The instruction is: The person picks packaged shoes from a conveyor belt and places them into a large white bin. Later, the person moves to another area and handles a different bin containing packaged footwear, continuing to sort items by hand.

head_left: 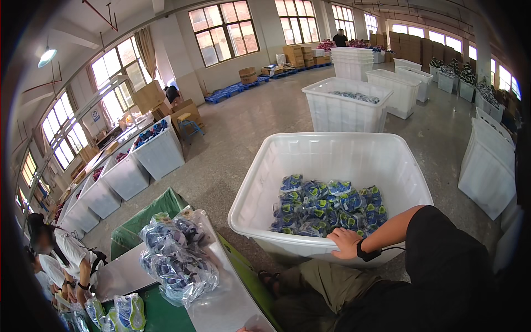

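My right hand (pixel 347 242) is closed over the near rim of a large white plastic tub (pixel 332 145), thumb outside, with a dark band on the wrist. Inside the tub lie several blue and lime-green items (pixel 326 206), packed in clear plastic in rough rows. Only a sliver of my left hand (pixel 243 330) shows at the lower edge, beside the grey tabletop (pixel 221 301); its fingers are hidden. A heap of clear-bagged blue and purple items (pixel 178 257) sits on that tabletop, left of the tub. What exactly the bagged items are cannot be made out.
Another white tub (pixel 345 113) stands beyond mine, with more stacked tubs (pixel 353 63) behind. Tubs (pixel 157 155) line a bench at left. Co-workers (pixel 69 252) stand at the table's left end, near bagged green items (pixel 130 312). A green bin (pixel 146 218) adjoins the table.
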{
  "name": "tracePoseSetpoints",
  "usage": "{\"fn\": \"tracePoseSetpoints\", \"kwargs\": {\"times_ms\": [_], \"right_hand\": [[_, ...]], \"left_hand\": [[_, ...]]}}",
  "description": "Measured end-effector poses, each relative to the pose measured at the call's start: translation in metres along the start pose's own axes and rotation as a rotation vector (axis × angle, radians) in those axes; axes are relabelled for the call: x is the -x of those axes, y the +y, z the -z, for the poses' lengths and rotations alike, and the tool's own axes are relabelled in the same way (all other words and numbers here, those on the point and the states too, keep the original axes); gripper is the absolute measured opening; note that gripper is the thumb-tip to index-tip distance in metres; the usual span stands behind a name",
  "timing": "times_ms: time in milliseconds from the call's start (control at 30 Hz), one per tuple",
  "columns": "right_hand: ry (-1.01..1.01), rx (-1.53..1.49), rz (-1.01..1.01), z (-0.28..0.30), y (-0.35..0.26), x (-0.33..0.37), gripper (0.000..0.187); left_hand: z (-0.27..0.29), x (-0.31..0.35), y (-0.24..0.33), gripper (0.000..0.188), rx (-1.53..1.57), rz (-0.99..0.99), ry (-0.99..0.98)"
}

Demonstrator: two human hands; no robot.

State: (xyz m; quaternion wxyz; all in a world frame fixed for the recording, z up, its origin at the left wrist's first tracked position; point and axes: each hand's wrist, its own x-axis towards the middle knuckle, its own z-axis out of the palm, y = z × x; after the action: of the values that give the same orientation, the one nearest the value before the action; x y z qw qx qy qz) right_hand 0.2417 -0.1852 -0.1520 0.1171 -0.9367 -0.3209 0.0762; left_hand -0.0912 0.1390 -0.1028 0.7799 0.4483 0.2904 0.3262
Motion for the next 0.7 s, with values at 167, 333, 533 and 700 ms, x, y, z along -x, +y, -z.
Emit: {"fn": "tracePoseSetpoints", "kwargs": {"times_ms": [167,333,533,700], "right_hand": [[-0.003,0.003,-0.001,0.0001,-0.0002,0.0003,0.058],[0.019,0.01,0.0,-0.001,-0.0002,0.0005,0.057],[0.053,0.015,0.022,-0.0036,0.0017,0.0003,0.056],[0.067,0.024,0.03,-0.0045,0.0019,0.0002,0.056]], "left_hand": [[-0.0019,0.0008,0.0014,0.005,0.003,0.0,-0.003],[-0.0015,0.0006,0.0012,0.006,-0.011,0.002,0.001],[0.0012,-0.0002,0.0008,0.006,-0.031,0.0,-0.009],[-0.0001,0.0002,-0.0012,0.006,-0.014,-0.004,0.019]]}}
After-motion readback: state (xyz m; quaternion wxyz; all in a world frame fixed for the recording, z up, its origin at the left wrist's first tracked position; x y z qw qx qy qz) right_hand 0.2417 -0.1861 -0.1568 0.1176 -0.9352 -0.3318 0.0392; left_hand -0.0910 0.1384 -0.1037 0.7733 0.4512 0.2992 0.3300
